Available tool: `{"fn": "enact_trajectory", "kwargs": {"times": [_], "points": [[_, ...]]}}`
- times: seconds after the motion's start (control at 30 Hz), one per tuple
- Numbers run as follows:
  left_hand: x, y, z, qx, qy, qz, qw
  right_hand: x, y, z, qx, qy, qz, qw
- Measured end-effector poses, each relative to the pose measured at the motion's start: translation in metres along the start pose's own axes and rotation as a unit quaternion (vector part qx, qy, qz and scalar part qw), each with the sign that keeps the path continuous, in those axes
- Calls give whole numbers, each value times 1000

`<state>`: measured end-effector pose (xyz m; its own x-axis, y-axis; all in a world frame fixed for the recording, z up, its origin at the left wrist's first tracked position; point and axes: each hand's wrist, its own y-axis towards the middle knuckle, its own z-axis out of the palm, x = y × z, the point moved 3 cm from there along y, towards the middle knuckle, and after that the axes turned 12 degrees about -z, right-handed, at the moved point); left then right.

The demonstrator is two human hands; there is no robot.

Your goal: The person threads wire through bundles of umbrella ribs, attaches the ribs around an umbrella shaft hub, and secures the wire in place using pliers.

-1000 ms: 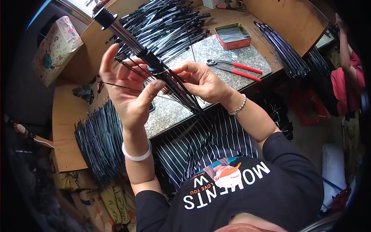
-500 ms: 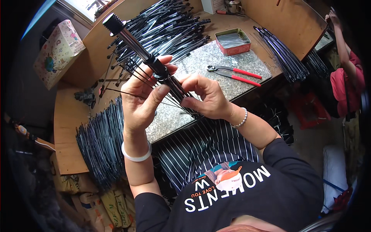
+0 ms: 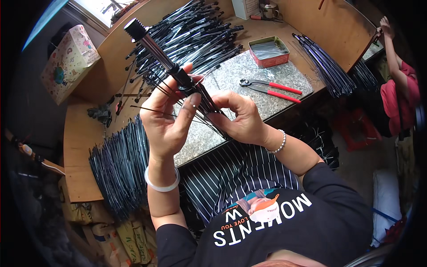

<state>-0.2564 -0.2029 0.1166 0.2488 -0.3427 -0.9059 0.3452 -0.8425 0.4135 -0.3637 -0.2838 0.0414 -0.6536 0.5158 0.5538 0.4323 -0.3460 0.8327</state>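
Left hand raised, palm inward, gripping umbrella shaft, right hand pinching thin black ribs

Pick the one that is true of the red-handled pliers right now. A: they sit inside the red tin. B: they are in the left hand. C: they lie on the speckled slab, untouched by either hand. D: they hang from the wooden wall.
C: the red-handled pliers lie flat on the speckled slab, while the left hand and the right hand both hold the umbrella frame.
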Motion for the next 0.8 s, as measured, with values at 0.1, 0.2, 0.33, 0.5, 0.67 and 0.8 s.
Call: {"fn": "enact_trajectory", "kwargs": {"times": [0.1,0.2,0.33,0.5,0.67,0.8], "points": [[-1,-2,2,-26,51,8,998,1,4,-1,12,-29,-10,999],[-1,-3,4,-24,124,21,992,0,4,-2,14,-40,0,999],[1,-4,6,-27,128,18,991,-2,3,-2,9,-33,25,999],[7,-5,13,-42,17,16,999,-1,5,1,-28,-16,17,999],[7,-8,26,-37,-191,-43,980,4,5,-4,-13,-23,55,998],[10,-10,28,-57,-103,9,993,13,13,-3,21,-80,34,996]]}}
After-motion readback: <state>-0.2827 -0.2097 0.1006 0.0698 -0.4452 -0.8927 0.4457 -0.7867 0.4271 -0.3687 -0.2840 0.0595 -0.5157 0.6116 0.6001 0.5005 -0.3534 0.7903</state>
